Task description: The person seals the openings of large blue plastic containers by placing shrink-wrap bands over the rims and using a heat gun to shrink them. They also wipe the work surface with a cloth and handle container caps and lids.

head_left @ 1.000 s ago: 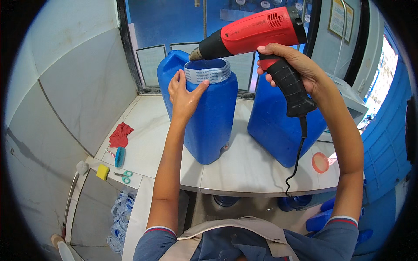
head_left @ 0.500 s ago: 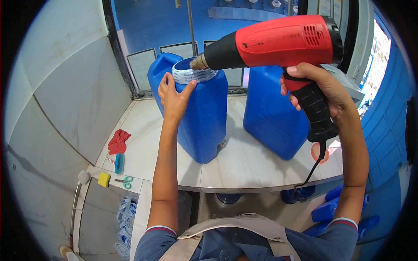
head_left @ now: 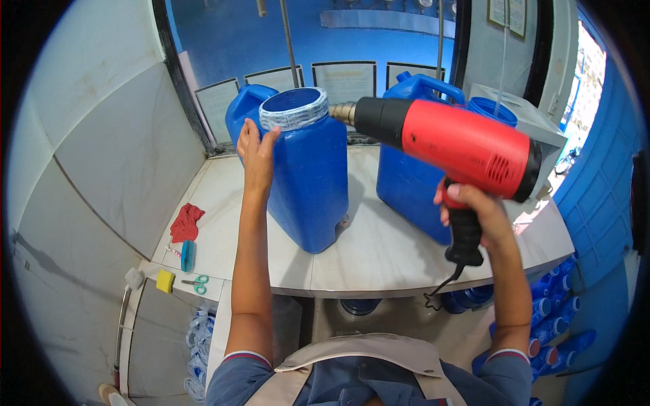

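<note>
My right hand (head_left: 482,208) is wrapped round the black handle of a red and black heat gun (head_left: 460,142). The gun's metal nozzle points left, close to the right side of a blue plastic jug's (head_left: 308,183) wide neck. A whitish printed plastic band (head_left: 294,116) circles that neck, wrinkled and close-fitting. My left hand (head_left: 257,154) holds the jug at its upper left corner, the thumb just under the band and the fingers round the side. The jug stands upright on the counter, its mouth uncovered.
A second blue jug (head_left: 409,186) stands right of the first, partly behind the heat gun. At left on the tiled counter (head_left: 298,274) lie a red cloth (head_left: 185,223), a blue brush (head_left: 187,256), a yellow sponge (head_left: 164,281) and scissors (head_left: 198,284). The gun's cord (head_left: 443,285) hangs over the front edge.
My right hand has lowered the heat gun, and its nozzle has gone from above the neck to the neck's right side. The band now looks tighter. My left hand has shifted slightly down and left.
</note>
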Motion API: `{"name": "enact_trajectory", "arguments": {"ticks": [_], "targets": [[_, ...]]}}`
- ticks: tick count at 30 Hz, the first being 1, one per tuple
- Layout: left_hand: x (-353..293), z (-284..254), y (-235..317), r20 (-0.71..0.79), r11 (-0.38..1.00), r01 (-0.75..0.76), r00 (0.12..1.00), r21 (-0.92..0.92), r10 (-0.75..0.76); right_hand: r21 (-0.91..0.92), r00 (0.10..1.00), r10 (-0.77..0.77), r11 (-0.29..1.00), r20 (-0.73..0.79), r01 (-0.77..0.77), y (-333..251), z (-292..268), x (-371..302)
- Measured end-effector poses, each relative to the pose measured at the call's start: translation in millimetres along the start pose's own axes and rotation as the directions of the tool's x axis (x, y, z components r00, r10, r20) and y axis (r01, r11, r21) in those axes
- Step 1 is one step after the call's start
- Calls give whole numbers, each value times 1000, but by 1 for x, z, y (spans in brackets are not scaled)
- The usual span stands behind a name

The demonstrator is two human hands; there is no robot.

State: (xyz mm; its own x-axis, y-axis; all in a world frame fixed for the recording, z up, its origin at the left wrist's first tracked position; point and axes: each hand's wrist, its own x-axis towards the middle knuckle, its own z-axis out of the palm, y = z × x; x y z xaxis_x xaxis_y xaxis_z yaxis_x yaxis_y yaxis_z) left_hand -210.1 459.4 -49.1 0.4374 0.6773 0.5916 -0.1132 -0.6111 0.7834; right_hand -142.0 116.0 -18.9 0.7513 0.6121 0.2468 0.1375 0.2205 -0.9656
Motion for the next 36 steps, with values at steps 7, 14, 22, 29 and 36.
{"name": "enact_trajectory", "arguments": {"ticks": [7,14,22,29,36], "targets": [[-10,-19,-21,-109,934,18,992,-357,-61,-588,856,-450,631,253,506,72,35,-32],[-3,-68,-12,287,251,436,837,-864,-466,24,911,-342,938,231,346,78,106,-20],[-30,-16,18,-16,777,69,995,-625,-101,-659,806,-482,488,343,572,99,69,-20],[-1,7,-4,5,928,-8,1000,-372,11,14,997,-63,998,-54,63,33,28,-24],[10,32,0,-160,970,-37,987,-240,-2,219,994,104,970,33,-108,10,-21,53]]}}
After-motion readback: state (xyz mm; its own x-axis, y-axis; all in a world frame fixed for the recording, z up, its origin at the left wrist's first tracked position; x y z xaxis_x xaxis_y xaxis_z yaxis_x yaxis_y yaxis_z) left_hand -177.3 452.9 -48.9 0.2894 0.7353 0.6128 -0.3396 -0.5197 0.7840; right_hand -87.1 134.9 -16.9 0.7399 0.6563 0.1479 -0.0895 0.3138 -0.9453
